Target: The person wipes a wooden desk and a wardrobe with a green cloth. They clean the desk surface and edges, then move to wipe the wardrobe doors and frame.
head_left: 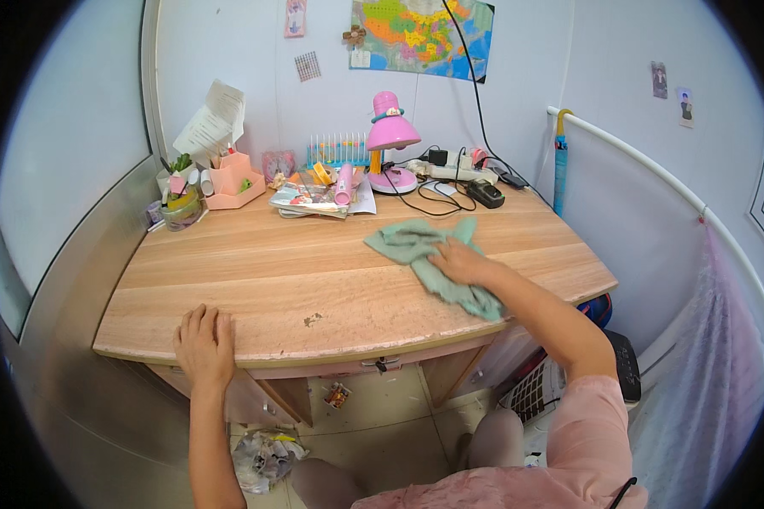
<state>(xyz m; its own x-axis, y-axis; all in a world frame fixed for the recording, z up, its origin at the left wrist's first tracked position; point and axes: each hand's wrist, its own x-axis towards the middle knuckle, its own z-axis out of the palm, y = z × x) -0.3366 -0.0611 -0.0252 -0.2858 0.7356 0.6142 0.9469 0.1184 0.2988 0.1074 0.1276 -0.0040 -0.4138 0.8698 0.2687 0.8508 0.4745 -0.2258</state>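
Note:
A crumpled green cloth [409, 241] lies spread on the wooden desk [263, 276], right of its middle. My right hand [460, 261] presses down on it with fingers bent into the fabric, and one corner of the cloth reaches the front edge. The fingertips are partly lost in the folds and slightly blurred. Over at the front left edge, my left hand [205, 339] rests flat on the desktop, holding nothing. A small worn patch [313, 320] marks the surface between the two hands.
Along the back stand a pink desk lamp [393, 136], stacked books [310, 197], a pink organizer [233, 182], a potted plant [181, 208] and a black charger [485, 194] among cables. A white rail [637, 153] runs along the right. A filled plastic bag [265, 461] sits on the floor.

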